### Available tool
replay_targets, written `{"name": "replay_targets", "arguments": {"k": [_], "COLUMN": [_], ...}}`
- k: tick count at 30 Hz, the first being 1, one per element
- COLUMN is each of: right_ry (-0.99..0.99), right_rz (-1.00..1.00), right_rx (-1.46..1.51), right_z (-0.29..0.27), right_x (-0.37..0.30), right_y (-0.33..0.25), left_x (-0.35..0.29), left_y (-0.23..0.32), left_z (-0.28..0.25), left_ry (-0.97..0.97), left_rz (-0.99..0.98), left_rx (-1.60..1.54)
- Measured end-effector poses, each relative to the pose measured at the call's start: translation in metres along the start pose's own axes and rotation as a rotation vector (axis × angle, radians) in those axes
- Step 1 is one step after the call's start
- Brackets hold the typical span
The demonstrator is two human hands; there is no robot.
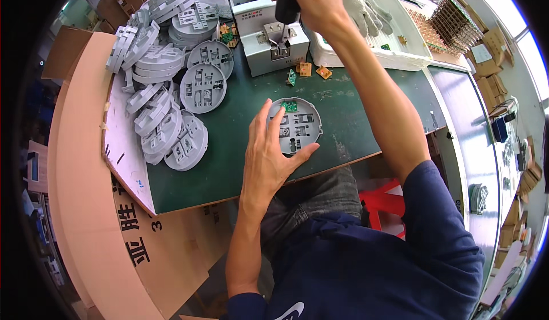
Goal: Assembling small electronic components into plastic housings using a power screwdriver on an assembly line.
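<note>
Flat on the green bench top lies a round grey plastic housing (309, 127) with cutouts, and a small green circuit board (290, 107) sits near its far edge. My left hand (267, 148) rests over the housing's left side, fingers spread along it and the thumb at its near rim. Farther off, my right hand (314, 0) is wrapped round a black electric screwdriver (287, 6). The screwdriver points down, its tip at the front opening of a grey screw feeder (269, 31). Whether a screw is on the tip is too small to tell.
Grey housings (163, 63) are piled at the left, against a cardboard-edged side. Loose small boards (305, 69) lie before the feeder. A white foam tray (400, 54) with gloves (369, 14) stands at the far right, near stacked board panels (454, 26). A red stool (382, 203) is under the bench.
</note>
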State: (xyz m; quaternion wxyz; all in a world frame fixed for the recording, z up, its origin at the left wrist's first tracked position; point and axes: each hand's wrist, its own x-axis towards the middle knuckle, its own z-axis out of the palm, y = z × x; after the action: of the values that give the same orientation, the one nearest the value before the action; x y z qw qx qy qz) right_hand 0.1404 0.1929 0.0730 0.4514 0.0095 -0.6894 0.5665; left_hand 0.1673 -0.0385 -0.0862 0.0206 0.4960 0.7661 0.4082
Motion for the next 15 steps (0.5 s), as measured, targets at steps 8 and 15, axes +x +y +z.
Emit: {"name": "replay_targets", "arguments": {"k": [8, 15], "right_ry": [0.077, -0.097], "right_rz": [-0.013, 0.107], "right_rx": [-0.112, 0.028], "right_z": [0.014, 0.01], "right_x": [-0.01, -0.07], "right_y": [0.006, -0.021], "left_x": [0.001, 0.001], "left_y": [0.001, 0.002], "left_z": [0.004, 0.003], "left_ry": [0.014, 0.041], "left_rz": [-0.003, -0.018], "left_rx": [0.017, 0.014]}}
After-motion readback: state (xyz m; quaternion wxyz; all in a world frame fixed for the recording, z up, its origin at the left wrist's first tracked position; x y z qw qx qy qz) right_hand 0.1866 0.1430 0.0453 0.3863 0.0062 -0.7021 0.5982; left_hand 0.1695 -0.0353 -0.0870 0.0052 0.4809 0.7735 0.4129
